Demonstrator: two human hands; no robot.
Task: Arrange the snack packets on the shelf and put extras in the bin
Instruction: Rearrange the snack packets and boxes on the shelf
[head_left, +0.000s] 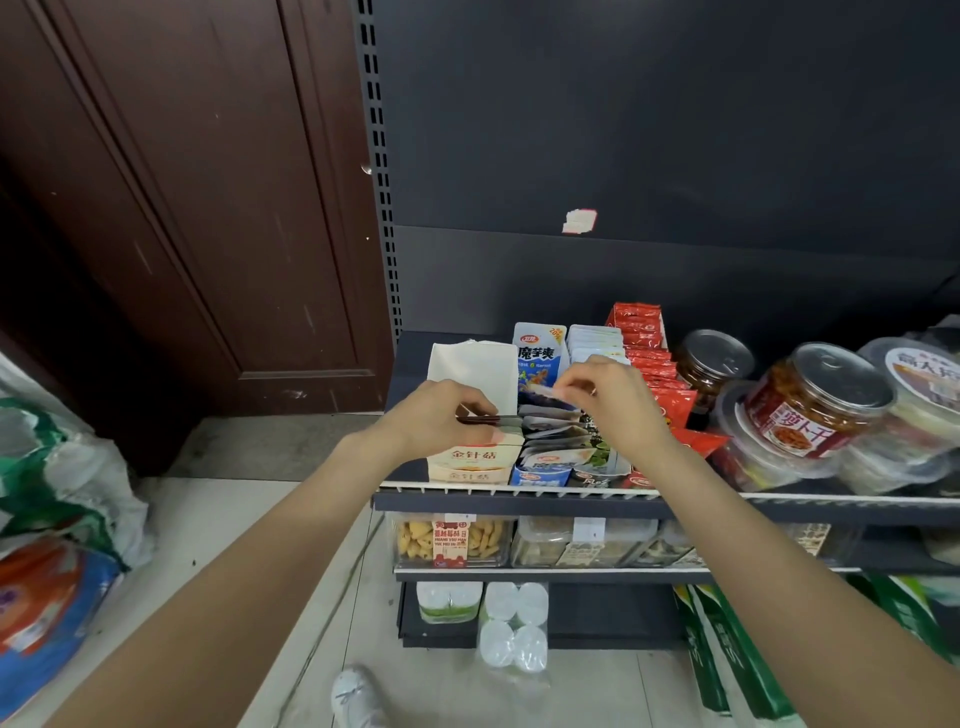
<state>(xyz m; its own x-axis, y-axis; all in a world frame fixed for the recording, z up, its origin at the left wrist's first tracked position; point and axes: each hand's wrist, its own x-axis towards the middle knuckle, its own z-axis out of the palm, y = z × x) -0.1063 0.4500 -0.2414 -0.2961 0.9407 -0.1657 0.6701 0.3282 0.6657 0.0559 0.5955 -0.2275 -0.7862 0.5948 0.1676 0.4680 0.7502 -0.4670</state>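
On the top shelf (519, 501) stand display boxes of snack packets: a cream box (470, 460), a blue box (540, 364) and a row of red packets (652, 364). My left hand (441, 415) pinches a thin dark packet (493, 420) over the cream box. My right hand (608, 400) pinches a pale packet (545, 391) above the row of blue-and-white packets (558, 441) in the blue box. No bin for extras shows in the view.
Jars with metal lids (815, 400) and stacked plastic tubs (914, 415) crowd the shelf's right side. Clear boxes of snacks (449, 540) fill the shelf below, paper rolls (511, 623) the bottom. A brown door (182, 208) and bulky bags (57, 519) stand left.
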